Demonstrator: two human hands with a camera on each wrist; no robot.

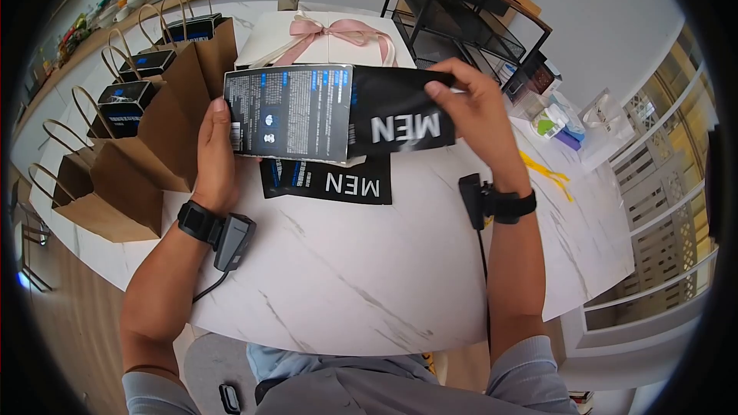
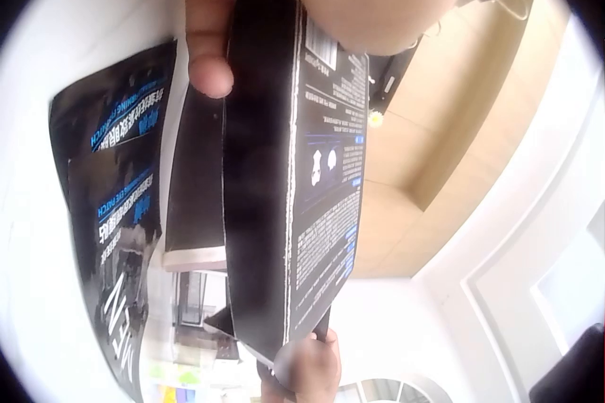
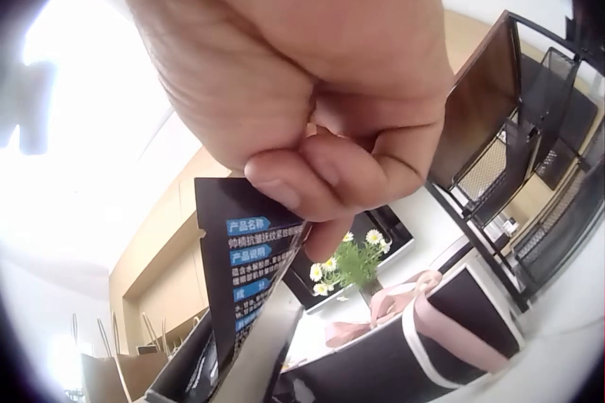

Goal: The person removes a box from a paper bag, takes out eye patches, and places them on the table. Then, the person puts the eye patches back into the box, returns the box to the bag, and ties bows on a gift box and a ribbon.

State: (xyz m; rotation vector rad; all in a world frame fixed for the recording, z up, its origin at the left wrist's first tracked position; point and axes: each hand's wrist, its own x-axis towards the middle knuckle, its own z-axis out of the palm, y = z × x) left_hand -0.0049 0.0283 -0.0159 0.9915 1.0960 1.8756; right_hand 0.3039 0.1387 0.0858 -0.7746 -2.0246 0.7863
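Observation:
My left hand [image 1: 215, 154] grips the left end of a black carton [image 1: 288, 111] printed with small white and blue text, held up over the table. At its right end, my right hand [image 1: 478, 111] pinches the outer edge of a black eye patch sachet [image 1: 400, 107] marked MEN, whose other end meets the carton's end. Below the carton, more black sachets [image 1: 327, 184] lie on the marble-patterned table [image 1: 369, 261]; the left wrist view shows them overlapping [image 2: 113, 195]. The carton's inside is hidden.
Brown paper bags [image 1: 115, 192] line the left side, several with black boxes inside. Behind the carton stands a white gift box [image 1: 350, 38] with a pink ribbon. A black rack [image 1: 469, 19] is at the back right, with small packages and a yellow strip [image 1: 547, 173] nearer.

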